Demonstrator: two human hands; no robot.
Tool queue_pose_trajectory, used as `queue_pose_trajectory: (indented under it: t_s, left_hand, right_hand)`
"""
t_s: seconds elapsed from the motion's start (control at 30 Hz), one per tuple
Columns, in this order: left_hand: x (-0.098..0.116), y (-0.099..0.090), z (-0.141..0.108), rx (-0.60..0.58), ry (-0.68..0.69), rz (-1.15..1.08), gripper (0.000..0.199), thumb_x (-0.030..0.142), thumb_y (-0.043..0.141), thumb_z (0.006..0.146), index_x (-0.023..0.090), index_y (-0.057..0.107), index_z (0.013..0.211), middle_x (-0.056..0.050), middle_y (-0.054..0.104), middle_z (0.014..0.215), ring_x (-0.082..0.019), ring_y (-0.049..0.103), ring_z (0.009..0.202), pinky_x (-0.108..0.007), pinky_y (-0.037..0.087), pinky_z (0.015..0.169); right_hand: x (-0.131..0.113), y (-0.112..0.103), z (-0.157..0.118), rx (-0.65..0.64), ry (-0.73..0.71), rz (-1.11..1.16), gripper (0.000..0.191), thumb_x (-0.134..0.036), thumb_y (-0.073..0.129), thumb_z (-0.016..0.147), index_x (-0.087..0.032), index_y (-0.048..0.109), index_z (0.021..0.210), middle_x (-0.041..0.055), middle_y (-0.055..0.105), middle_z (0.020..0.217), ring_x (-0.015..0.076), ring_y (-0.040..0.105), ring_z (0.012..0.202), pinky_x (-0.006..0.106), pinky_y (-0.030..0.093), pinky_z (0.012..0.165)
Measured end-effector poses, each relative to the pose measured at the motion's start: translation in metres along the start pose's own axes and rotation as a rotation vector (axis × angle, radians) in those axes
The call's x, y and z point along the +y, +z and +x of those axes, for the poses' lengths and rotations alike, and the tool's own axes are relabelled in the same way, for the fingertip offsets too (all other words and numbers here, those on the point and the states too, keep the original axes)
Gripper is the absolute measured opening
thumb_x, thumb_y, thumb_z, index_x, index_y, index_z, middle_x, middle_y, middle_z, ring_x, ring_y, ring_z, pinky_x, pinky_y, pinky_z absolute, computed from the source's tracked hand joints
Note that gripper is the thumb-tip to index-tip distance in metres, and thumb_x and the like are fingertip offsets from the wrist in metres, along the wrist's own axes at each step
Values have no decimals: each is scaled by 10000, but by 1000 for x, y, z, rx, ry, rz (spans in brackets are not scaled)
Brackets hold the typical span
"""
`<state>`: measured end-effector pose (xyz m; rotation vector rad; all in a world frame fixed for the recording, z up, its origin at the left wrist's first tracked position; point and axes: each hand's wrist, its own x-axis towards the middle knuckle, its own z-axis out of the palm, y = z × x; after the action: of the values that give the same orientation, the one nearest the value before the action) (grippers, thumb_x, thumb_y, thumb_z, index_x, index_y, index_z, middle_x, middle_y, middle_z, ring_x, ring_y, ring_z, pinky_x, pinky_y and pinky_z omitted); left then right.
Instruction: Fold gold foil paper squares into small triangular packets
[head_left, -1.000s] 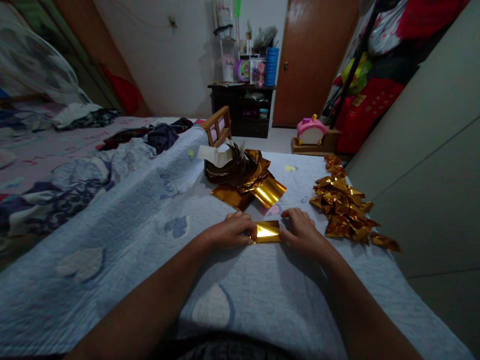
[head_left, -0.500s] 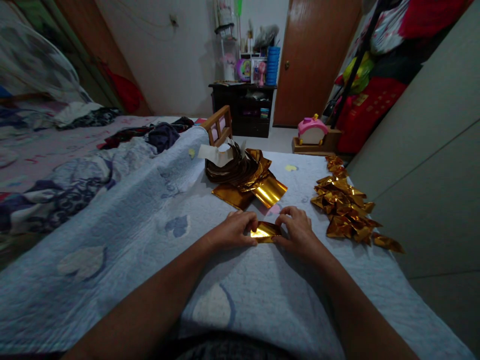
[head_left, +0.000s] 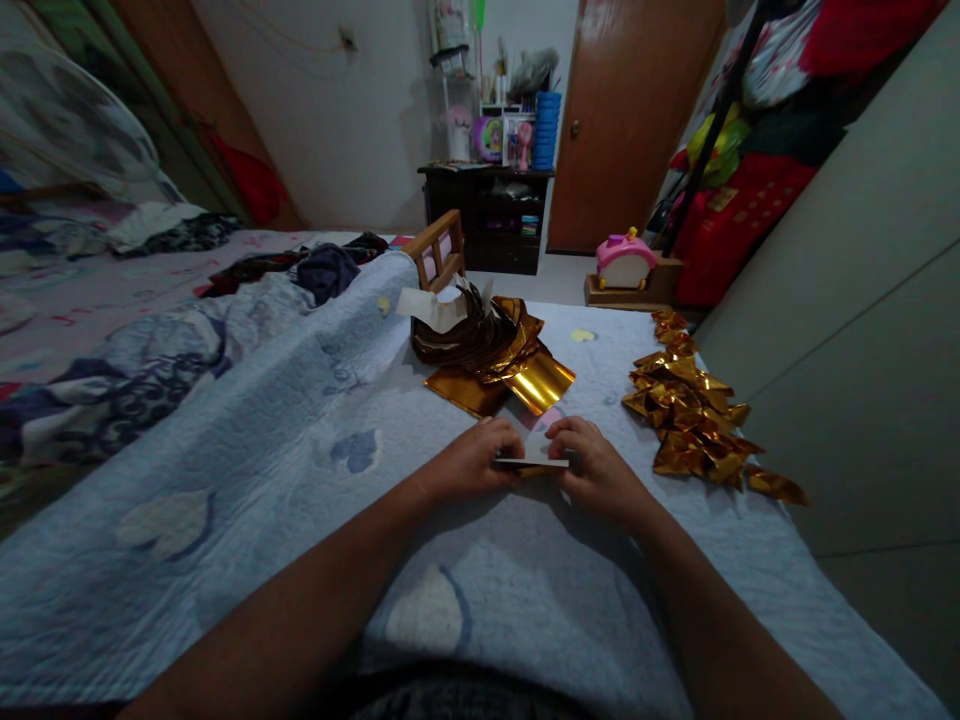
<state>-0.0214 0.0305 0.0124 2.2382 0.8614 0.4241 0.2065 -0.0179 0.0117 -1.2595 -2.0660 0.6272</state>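
Note:
Between my two hands is a small sheet of gold foil paper [head_left: 534, 464], its pale edge turned up towards me and a strip of gold below. My left hand [head_left: 486, 455] pinches its left end, and my right hand [head_left: 589, 462] pinches the right end. Just beyond them lies a fanned stack of gold foil paper [head_left: 480, 345], with loose shiny sheets at its near side. Over to the right, a heap of folded gold foil pieces [head_left: 686, 420] runs along the bed's edge. My fingertips partly hide the sheet's ends.
A pale blue quilt [head_left: 285, 560] with heart shapes covers the surface under my hands. Past its far edge are a small wooden rail [head_left: 441, 250], a dark cabinet [head_left: 484, 225] and a pink toy [head_left: 626, 262]. Rumpled clothes [head_left: 330, 270] lie to the left.
The sheet between my hands has turned from showing its shiny gold face to showing a pale edge. Both hands stay in nearly the same place; the stack and heap are unchanged.

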Motion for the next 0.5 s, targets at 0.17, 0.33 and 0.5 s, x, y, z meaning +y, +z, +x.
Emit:
queue_pose_trajectory:
  t_s: [0.17,0.33,0.5]
  left_hand:
    - [4,2,-2,24,-56,-239,29,187,616,822,171,638,814,-7,625,781,-160,560,753,-271,398,695]
    - [6,0,-1,89,-88,-415,93,255,644,810,163,629,815,0,578,754,-144,517,715,-267,381,674]
    - [11,-3,-1,91,-110,-532,127,265,683,776,166,607,801,24,521,719,-127,464,672,-267,361,658]
  right_hand:
    - [-5,-1,2,73,15,172,105,-136,554,777,-228,581,819,46,687,974,227,643,949,387,497,873]
    - [-3,0,1,175,98,226,139,-266,659,826,-238,684,960,37,710,929,229,666,897,387,506,857]
    - [-2,-1,2,202,67,304,134,-306,697,831,-238,726,943,36,726,934,225,669,904,385,509,872]
